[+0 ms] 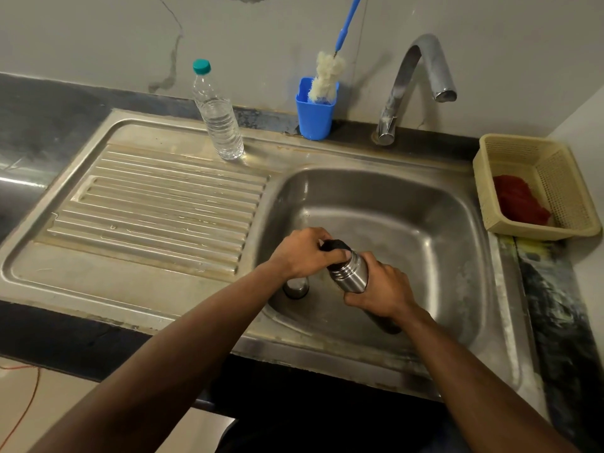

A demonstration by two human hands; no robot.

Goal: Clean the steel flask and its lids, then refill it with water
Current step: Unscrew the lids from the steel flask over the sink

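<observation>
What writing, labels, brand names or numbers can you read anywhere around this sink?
None can be read.
Plastic water bottle: clear, no label visible.
Steel flask, held by the left hand and right hand: no marking visible.
Blue cup, tap and basket: plain.

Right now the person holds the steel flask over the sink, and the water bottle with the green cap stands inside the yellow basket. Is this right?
Not quite. The head view shows the water bottle standing on the sink's draining board, left of the blue cup. The yellow basket holds only a red cloth. The rest is right.
</observation>
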